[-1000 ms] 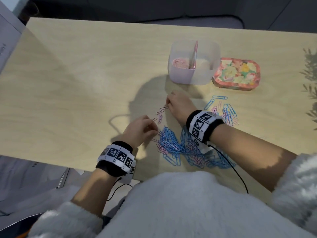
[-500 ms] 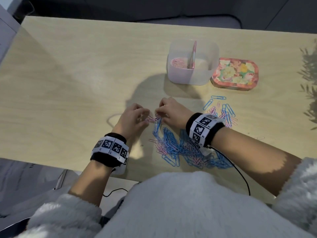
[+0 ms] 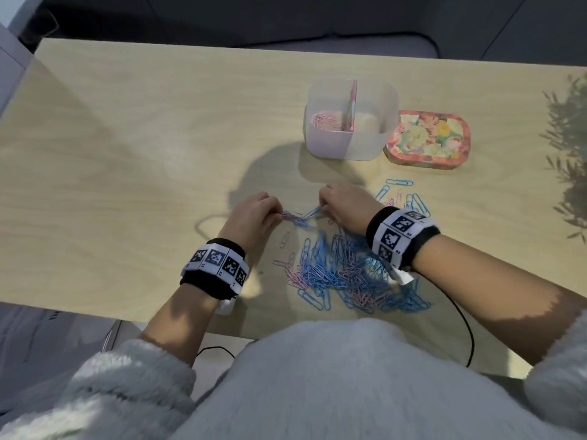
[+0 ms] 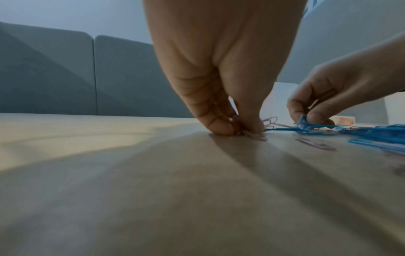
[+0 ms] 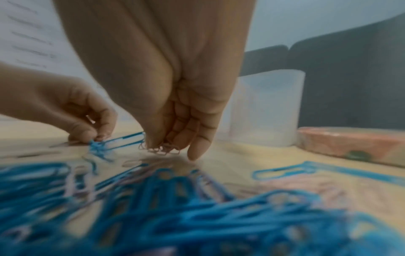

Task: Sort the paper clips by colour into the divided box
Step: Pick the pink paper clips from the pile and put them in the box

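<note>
Half a second before, both hands had been pinched close together over a small knot of clips; now they had drawn apart, and a short tangle of blue and pink clips [image 3: 301, 217] stretched between them just above the table [image 3: 127, 154]. The left hand [image 3: 254, 217] pinched its end of the tangle, with some pink clips, low against the wood, thumb and fingers curled tight around it. The right hand [image 3: 344, 206] gripped the blue end between thumb and forefinger, and in its wrist view a few pink clips showed bunched under its curled fingers. That pull suggested linked clips were being teased apart so each colour could go its own way.

Just near of the hands lay the main heap of paper clips [image 3: 346, 274], mostly blue with pink threaded through, reaching almost to the table's near edge. A smaller scatter [image 3: 403, 198] lay to the right of the right hand.

Farther off stood the divided box [image 3: 349, 144], translucent, with a pink partition down the middle; its left compartment held a small cluster of pink clips, while the right one looked bare of clips. Touching or just beside its right side sat the floral lid [image 3: 427, 139]. Judging by the heap, the sorting was at an early stage, with blue not yet started.
</note>
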`<state>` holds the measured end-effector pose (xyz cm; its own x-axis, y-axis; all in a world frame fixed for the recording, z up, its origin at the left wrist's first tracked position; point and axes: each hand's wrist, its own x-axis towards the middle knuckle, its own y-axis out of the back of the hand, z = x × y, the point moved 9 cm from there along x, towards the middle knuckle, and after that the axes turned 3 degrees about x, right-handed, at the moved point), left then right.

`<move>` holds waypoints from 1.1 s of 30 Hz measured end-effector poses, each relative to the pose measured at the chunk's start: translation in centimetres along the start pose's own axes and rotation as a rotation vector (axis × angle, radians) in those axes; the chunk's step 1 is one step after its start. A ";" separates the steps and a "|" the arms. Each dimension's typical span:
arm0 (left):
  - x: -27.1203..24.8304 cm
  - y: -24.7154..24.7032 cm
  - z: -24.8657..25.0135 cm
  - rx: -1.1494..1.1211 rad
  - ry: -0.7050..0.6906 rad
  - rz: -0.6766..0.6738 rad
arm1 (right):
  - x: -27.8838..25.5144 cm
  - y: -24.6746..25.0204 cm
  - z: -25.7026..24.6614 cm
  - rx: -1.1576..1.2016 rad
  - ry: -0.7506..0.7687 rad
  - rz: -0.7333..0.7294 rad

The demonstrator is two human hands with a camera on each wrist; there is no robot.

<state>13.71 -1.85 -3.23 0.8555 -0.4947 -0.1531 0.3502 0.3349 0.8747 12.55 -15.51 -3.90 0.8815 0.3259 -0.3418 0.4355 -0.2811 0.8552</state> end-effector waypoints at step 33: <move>2.9 -1.3 1.6 0.156 0.057 -0.137 | -0.1 8.9 0.9 0.287 -0.103 0.307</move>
<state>15.11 -5.01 -4.08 0.8254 -0.4798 -0.2975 0.4056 0.1374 0.9037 16.46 -18.92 3.39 0.9854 0.1002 -0.1375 0.1701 -0.5952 0.7854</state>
